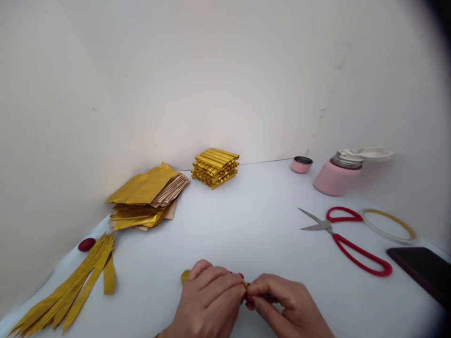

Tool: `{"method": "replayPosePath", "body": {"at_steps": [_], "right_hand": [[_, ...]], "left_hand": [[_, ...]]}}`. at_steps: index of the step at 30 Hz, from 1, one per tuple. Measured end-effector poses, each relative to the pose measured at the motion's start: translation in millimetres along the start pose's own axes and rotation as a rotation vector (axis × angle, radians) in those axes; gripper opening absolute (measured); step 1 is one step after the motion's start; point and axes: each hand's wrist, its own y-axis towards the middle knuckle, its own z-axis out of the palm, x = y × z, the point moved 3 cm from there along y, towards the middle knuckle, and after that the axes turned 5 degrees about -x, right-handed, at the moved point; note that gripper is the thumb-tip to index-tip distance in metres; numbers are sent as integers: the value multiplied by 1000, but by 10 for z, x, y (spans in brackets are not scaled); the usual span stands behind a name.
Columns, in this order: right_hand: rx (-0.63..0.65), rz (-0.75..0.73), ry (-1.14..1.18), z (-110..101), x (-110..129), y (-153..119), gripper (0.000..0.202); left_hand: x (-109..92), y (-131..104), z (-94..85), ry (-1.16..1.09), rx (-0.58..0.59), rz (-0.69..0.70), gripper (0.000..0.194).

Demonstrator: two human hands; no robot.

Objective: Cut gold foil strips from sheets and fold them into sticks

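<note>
Near the front of the table, my left hand is closed over a piece of gold foil paper. One end of the paper sticks out at the left of the hand, and most of it is hidden under the fingers. My right hand meets the left fingertips and pinches a small gold bit at the other end. Whether the paper is folded or rolled cannot be made out. To the left lie several loose gold paper strips. Farther back sits a stacked block of folded gold paper sticks.
A pile of gold paper sheets lies back left, with a dark red oval object in front. On the right are open red-handled scissors, a roll of tape, a phone, an opened pink bottle and its pink cap.
</note>
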Motion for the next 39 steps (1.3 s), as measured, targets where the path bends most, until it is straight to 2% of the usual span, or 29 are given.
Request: {"method": "replayPosePath", "body": {"at_steps": [4,8,16,22,28,39], "right_hand": [[-7,-16,-23,-7,12,10,15],[-21,-38,-36,-13,1,17,16],[-19,114,96,-11,-73,9,15],[-17,27,105,-23,-18,43,13],[-39,-31,3,-33,8,17,16],[-26,-141,-42,-27,19,12,18]], "left_hand": [[-21,61,-34,7,80,-19,15],[10,13,-35,-12,54,-39,15],[3,33,-19,64,122,-44,10],[17,42,-15,-6,185,-89,17],[4,43,-52,71,81,-12,15],[-28,86,-58,-16,58,-23,13]]}}
